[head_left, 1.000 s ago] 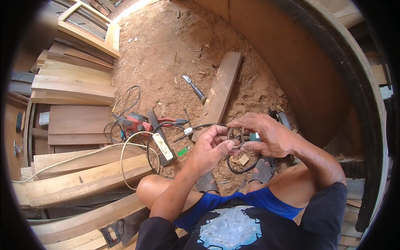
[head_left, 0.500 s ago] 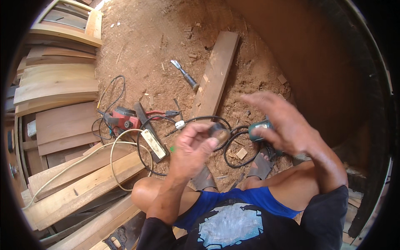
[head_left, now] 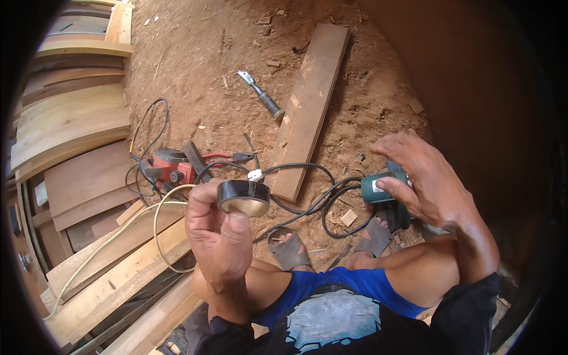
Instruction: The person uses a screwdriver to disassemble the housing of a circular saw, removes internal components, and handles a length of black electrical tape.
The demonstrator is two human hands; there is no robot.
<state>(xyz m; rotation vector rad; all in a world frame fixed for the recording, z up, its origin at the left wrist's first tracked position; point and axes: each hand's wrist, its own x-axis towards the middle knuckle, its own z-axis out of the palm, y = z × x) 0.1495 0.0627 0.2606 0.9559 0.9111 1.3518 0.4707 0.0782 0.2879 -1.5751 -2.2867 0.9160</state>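
Observation:
My left hand (head_left: 216, 245) is closed around a roll of black electrical tape (head_left: 244, 190), pinched between thumb and fingers and raised above my left knee. Its pale core faces me. To the right, my right hand (head_left: 423, 177) is open, fingers stretched and thumb apart, with nothing seen in it. Below that hand lies a green power tool (head_left: 371, 189), partly covered by it. A black cable (head_left: 316, 210) loops across the sawdust from the tool. A white plug (head_left: 255, 175) lies just beyond the tape roll.
Ahead rest a long plank (head_left: 313, 100) and a chisel-like tool (head_left: 260, 94). A red power tool (head_left: 171, 167) and red-handled pliers (head_left: 228, 156) lie left of centre. Stacked boards (head_left: 77, 121) line the left side, with a pale cord (head_left: 157, 228) over them. A dark brown surface (head_left: 473, 89) rises at right.
My left hand has moved left and nearer with the tape roll, which shows larger now. My right hand has shifted slightly right and down and stays open.

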